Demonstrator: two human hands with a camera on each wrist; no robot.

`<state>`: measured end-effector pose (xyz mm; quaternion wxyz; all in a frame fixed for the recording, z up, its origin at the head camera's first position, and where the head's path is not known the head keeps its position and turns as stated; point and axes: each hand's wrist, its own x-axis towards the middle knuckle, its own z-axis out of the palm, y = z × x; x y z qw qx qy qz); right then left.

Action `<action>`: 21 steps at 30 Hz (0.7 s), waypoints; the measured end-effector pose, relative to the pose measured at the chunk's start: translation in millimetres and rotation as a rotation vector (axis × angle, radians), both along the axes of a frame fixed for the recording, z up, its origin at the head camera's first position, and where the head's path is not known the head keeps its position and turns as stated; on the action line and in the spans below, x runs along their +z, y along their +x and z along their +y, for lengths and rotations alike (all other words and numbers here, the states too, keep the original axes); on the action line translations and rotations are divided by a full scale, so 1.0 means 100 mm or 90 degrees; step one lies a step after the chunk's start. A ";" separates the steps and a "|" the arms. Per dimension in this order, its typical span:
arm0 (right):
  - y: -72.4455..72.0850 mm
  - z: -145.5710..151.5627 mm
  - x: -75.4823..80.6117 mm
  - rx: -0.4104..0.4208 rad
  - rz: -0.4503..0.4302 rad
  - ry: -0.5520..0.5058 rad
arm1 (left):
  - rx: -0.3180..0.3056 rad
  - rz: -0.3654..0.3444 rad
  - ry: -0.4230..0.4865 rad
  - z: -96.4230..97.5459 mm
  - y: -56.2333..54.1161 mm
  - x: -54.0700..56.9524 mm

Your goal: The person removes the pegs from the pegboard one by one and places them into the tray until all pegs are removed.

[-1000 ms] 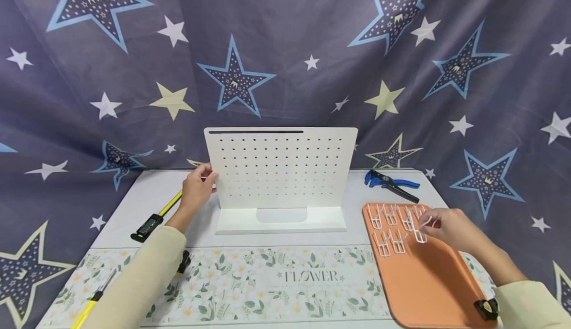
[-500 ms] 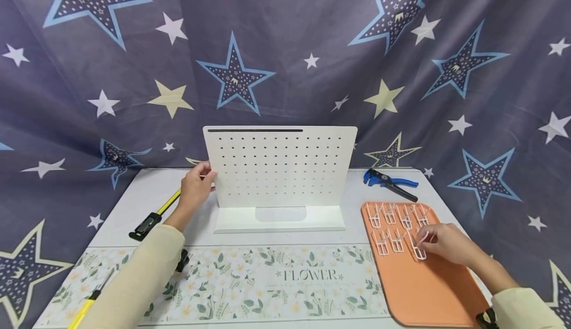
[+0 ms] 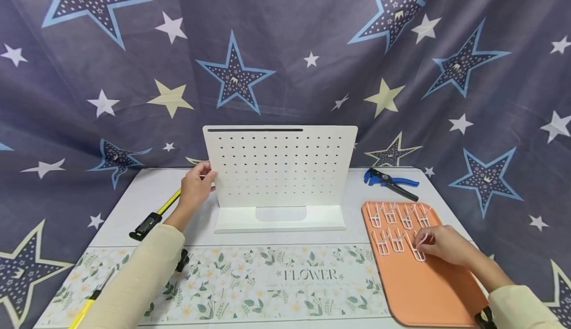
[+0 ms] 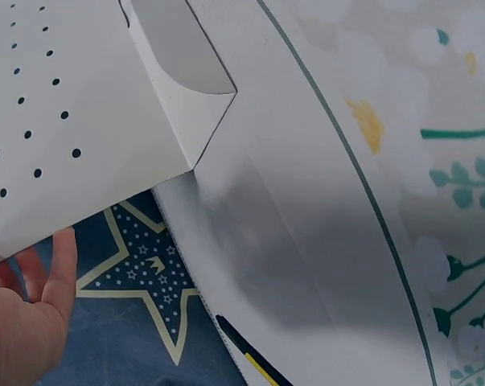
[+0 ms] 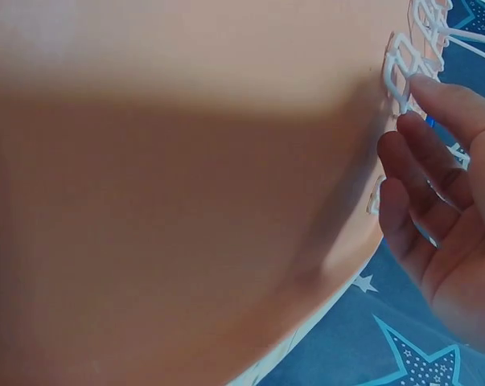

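A white perforated pegboard stands upright on its folded base at the middle of the table. My left hand grips its left edge; the left wrist view has the fingertips at that edge. Over the orange tray, my right hand pinches a white wire hook between thumb and fingers. That hook lies low, at or just above the tray surface. Several similar white hooks lie in two rows at the tray's far end, beside the held one.
Blue-and-black pliers lie behind the tray. Left of the pegboard are a black digital tape measure with its yellow blade out and a yellow-handled screwdriver. A floral mat spans the table front; a star-patterned curtain hangs behind.
My right hand has moved nearer and slightly left with the hook, lowering it beside the second row, and then almost stopped. My left hand stays on the pegboard's edge.
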<state>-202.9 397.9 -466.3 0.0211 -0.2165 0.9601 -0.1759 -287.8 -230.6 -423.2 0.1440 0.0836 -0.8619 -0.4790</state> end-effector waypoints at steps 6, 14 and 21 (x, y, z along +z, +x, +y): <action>0.02 0.01 0.02 -0.015 -0.006 0.015 | -0.008 -0.007 0.004 0.00 -0.01 0.01; 0.00 0.04 0.27 -0.049 0.039 0.036 | -0.075 -0.063 -0.027 -0.08 0.03 0.12; -0.06 -0.17 0.65 -0.110 0.145 0.018 | -0.103 -0.103 -0.136 -0.21 0.32 0.22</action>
